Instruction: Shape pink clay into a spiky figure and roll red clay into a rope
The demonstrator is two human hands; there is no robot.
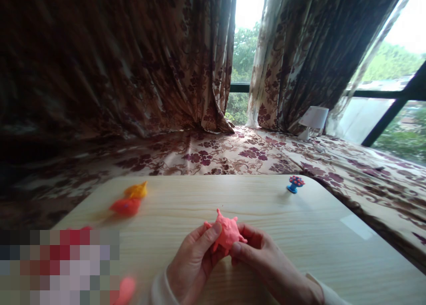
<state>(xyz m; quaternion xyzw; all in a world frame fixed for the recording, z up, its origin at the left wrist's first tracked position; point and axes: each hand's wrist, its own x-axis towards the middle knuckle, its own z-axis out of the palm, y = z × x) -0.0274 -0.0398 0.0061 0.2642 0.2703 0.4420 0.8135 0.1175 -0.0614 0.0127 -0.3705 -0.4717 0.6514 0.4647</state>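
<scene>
A lump of pink modelling clay [228, 232], with several short pointed nubs sticking out around it, is held between both hands above the near middle of the table. My left hand [195, 256] grips its left side, the thumb pressed on top near a nub. On the right, my right hand [262, 256] pinches its lower edge between thumb and fingers. The fingers underneath the clay are mostly hidden. More pink clay [127, 289] lies on the table left of my left wrist, blurred and partly covered by a pixelated patch.
On the pale wooden table [186, 194], red clay [125, 207] and yellow clay [136, 190] sit at the back left. A small blue clay figure with pink dots [294, 184] stands at the back right. Beyond are patterned fabric, curtains [199, 65] and a white lamp [314, 117].
</scene>
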